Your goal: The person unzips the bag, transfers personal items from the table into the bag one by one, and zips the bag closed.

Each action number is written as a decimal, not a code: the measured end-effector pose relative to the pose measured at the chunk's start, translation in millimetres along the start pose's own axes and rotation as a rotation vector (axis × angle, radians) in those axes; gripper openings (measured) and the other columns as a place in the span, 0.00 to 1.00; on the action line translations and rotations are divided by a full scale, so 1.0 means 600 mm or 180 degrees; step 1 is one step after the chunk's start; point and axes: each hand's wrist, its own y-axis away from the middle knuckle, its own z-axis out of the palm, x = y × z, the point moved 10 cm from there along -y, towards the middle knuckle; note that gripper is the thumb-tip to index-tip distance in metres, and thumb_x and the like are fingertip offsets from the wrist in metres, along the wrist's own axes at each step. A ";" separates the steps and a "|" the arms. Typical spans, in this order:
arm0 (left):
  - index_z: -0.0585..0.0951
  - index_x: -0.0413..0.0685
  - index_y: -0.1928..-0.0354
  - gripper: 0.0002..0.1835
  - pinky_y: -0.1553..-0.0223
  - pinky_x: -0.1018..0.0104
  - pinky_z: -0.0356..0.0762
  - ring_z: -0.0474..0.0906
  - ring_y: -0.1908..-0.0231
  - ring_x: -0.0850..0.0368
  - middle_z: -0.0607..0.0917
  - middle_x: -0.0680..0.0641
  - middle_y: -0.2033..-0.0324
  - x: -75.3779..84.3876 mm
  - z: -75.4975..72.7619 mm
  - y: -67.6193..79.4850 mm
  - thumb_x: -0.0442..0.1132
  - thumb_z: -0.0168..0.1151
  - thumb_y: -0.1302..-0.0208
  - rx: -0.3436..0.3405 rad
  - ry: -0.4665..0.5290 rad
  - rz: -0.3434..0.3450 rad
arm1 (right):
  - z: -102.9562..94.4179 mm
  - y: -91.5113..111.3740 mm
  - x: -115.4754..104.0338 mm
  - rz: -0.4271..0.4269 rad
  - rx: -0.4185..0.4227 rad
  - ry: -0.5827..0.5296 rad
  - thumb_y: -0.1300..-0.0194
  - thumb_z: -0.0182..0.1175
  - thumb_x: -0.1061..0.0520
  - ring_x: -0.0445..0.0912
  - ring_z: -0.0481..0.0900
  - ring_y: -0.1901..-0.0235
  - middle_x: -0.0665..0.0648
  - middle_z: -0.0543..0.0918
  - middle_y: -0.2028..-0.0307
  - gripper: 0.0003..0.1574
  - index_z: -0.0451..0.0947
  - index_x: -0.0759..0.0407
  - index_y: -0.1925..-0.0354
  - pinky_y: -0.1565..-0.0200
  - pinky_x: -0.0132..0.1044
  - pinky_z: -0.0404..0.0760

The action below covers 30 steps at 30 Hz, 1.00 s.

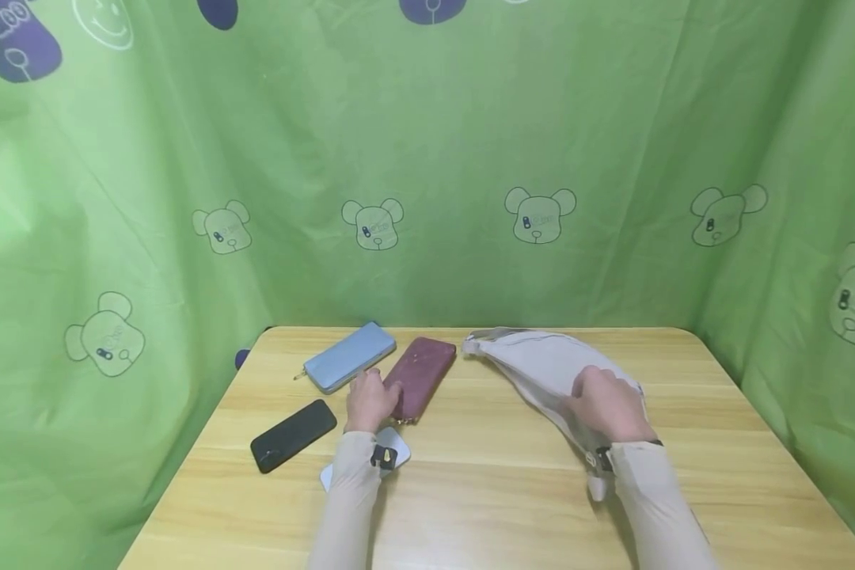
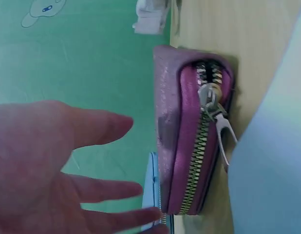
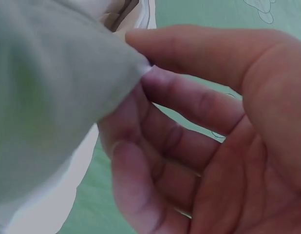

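My left hand point(image 1: 368, 400), thumb and fingers spread, is over the near left side of a dark-red zip wallet point(image 1: 425, 372). The left wrist view has the wallet's zipped end point(image 2: 189, 141) with its metal pull facing the camera. Behind it a light-blue zip wallet point(image 1: 351, 356) lies flat. To the right, my right hand point(image 1: 610, 402) pinches the fabric edge of a pale grey-white bag point(image 1: 545, 356) between thumb and forefinger. The right wrist view has the bag's cloth point(image 3: 58, 97) stretched to those fingertips, and a dark opening shows behind the thumb.
A black phone point(image 1: 294, 435) lies on the left of the wooden table point(image 1: 499, 507). Beneath my left forearm is a white flat slab with rounded corners point(image 1: 397, 445), partly hidden. A green patterned curtain point(image 1: 456, 269) encloses the table's back and sides.
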 end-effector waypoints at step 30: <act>0.76 0.26 0.41 0.34 0.44 0.41 0.83 0.82 0.51 0.36 0.82 0.30 0.51 -0.023 0.024 0.007 0.50 0.70 0.35 -0.0513 0.0145 -0.0200 | -0.012 0.002 0.022 0.0043 0.0152 -0.0368 0.39 0.65 0.48 0.49 0.77 0.75 0.58 0.87 0.71 0.14 0.86 0.58 0.72 0.76 0.39 0.69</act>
